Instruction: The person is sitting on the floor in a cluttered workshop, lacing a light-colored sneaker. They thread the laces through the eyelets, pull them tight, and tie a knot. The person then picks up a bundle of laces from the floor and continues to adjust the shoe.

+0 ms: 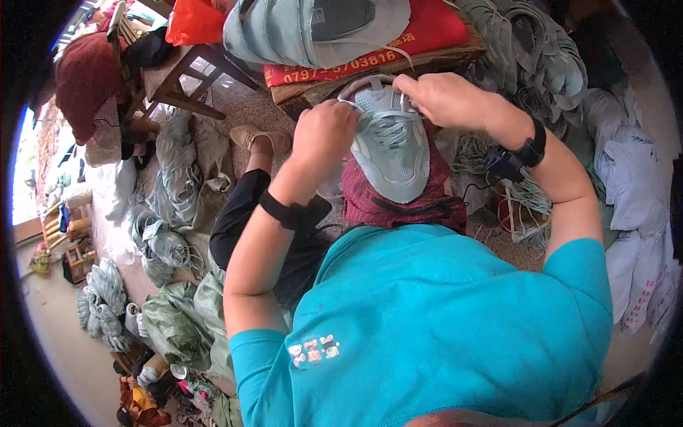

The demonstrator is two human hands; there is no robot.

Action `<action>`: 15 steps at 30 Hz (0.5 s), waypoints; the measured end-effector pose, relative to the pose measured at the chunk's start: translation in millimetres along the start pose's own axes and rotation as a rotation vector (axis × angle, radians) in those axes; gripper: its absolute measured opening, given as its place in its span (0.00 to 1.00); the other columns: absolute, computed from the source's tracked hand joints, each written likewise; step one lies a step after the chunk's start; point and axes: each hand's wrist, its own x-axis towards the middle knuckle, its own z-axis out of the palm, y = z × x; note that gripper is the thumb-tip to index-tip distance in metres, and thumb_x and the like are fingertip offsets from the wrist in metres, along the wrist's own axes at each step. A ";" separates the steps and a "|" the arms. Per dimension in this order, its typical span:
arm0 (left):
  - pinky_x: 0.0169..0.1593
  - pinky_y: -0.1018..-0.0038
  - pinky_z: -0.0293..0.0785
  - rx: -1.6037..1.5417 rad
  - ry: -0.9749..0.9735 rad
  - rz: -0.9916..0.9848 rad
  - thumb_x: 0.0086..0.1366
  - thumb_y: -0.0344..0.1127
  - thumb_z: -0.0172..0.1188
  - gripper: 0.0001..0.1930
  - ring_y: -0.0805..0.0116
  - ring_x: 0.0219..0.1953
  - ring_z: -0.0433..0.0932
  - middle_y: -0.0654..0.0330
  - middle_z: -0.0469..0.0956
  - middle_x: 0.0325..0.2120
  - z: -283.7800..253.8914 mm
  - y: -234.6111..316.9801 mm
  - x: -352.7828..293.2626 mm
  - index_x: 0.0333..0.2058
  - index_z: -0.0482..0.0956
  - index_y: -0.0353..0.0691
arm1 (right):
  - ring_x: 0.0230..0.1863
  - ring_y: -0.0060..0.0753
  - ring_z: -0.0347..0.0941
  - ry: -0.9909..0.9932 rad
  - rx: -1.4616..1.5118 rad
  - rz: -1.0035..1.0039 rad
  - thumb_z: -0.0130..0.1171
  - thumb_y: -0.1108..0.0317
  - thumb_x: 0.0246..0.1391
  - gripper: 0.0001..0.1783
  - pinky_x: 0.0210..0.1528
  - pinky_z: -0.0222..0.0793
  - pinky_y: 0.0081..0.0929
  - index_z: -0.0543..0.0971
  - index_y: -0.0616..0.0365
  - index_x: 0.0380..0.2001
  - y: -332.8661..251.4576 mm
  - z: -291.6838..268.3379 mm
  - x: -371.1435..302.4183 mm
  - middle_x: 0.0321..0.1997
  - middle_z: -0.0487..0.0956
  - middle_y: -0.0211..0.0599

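Observation:
A pale grey-green sneaker (pixel 393 160) rests toe toward me on a dark red striped cloth (pixel 363 196) over my lap. White shoelace (pixel 398 114) crosses its tongue near the collar. My left hand (pixel 326 132) is closed at the left side of the opening, its fingers pinching one lace end. At the opposite side, the fingers of my right hand (pixel 442 99) pinch the other lace end beside the tongue. The fingertips are partly hidden by the hands themselves.
More grey shoe uppers (pixel 320 32) lie on a red printed cloth (pixel 437 32) over a wooden bench (pixel 313 92) ahead. Bundled uppers (pixel 526 50) hang at the right beside white sacks (pixel 629 185). A wooden stool (pixel 178 78) and green bags (pixel 174 324) stand leftward.

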 end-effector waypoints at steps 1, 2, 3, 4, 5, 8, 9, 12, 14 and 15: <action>0.38 0.54 0.75 0.002 -0.082 0.007 0.65 0.42 0.54 0.15 0.45 0.32 0.79 0.48 0.79 0.28 -5.6 -0.7 2.8 0.28 0.80 0.36 | 0.36 0.54 0.79 -0.030 0.013 -0.005 0.56 0.72 0.56 0.17 0.35 0.72 0.47 0.69 0.57 0.49 4.6 -3.2 -1.0 0.30 0.80 0.50; 0.39 0.54 0.75 -0.008 -0.125 -0.016 0.65 0.43 0.54 0.16 0.45 0.33 0.80 0.48 0.79 0.28 -9.7 -1.5 5.2 0.28 0.81 0.36 | 0.36 0.54 0.79 -0.029 0.035 -0.036 0.56 0.72 0.56 0.17 0.36 0.72 0.47 0.69 0.56 0.50 9.3 -6.0 -1.3 0.31 0.80 0.49; 0.39 0.54 0.76 -0.007 -0.201 -0.060 0.65 0.43 0.54 0.16 0.46 0.33 0.80 0.47 0.80 0.27 -12.8 -3.0 7.9 0.28 0.81 0.36 | 0.37 0.53 0.79 -0.028 0.090 -0.033 0.56 0.71 0.57 0.17 0.38 0.72 0.46 0.70 0.55 0.50 13.1 -7.1 0.0 0.32 0.81 0.46; 0.39 0.54 0.76 -0.008 -0.262 -0.095 0.65 0.43 0.54 0.16 0.46 0.33 0.80 0.47 0.80 0.27 -15.2 -5.4 9.1 0.28 0.82 0.36 | 0.37 0.52 0.79 -0.028 0.139 -0.056 0.56 0.71 0.57 0.16 0.38 0.72 0.45 0.70 0.55 0.49 17.4 -8.1 1.1 0.32 0.81 0.45; 0.39 0.55 0.76 0.001 -0.243 -0.078 0.65 0.46 0.54 0.20 0.45 0.33 0.80 0.45 0.80 0.26 -13.6 -6.5 10.4 0.26 0.82 0.34 | 0.36 0.51 0.80 -0.028 0.188 -0.079 0.56 0.71 0.57 0.16 0.38 0.72 0.44 0.71 0.55 0.49 21.7 -8.6 3.5 0.32 0.81 0.45; 0.35 0.61 0.76 -0.186 -0.260 -0.099 0.63 0.42 0.59 0.13 0.50 0.27 0.80 0.51 0.79 0.22 -7.6 -18.1 10.1 0.31 0.82 0.36 | 0.35 0.48 0.80 -0.027 0.280 -0.078 0.57 0.68 0.58 0.14 0.38 0.73 0.40 0.72 0.55 0.46 31.3 -5.5 4.0 0.32 0.82 0.43; 0.35 0.64 0.76 -0.366 -0.227 -0.147 0.62 0.39 0.61 0.10 0.54 0.27 0.79 0.53 0.78 0.23 -6.2 -24.0 7.0 0.33 0.81 0.37 | 0.35 0.48 0.80 -0.037 0.310 -0.045 0.57 0.67 0.58 0.13 0.39 0.73 0.39 0.73 0.55 0.46 33.4 -3.9 1.8 0.32 0.82 0.43; 0.35 0.70 0.75 -0.776 -0.106 -0.182 0.58 0.30 0.65 0.11 0.63 0.28 0.77 0.59 0.75 0.27 -3.4 -41.9 -1.6 0.41 0.80 0.38 | 0.37 0.46 0.80 0.013 0.292 -0.025 0.57 0.65 0.58 0.12 0.40 0.73 0.38 0.75 0.54 0.44 33.4 2.7 -0.4 0.34 0.82 0.42; 0.36 0.73 0.74 -0.825 -0.093 -0.214 0.56 0.25 0.66 0.17 0.69 0.31 0.76 0.61 0.72 0.31 -0.3 -48.3 -2.6 0.45 0.78 0.40 | 0.38 0.43 0.80 0.043 0.265 -0.058 0.57 0.64 0.58 0.12 0.41 0.73 0.36 0.77 0.55 0.43 32.7 4.2 1.4 0.35 0.82 0.42; 0.38 0.73 0.74 -0.762 -0.097 -0.115 0.57 0.26 0.65 0.16 0.68 0.33 0.76 0.60 0.71 0.32 1.1 -49.2 -2.1 0.45 0.78 0.40 | 0.39 0.41 0.80 0.044 0.258 -0.087 0.58 0.63 0.58 0.12 0.42 0.73 0.36 0.77 0.55 0.43 33.4 3.1 4.3 0.36 0.82 0.41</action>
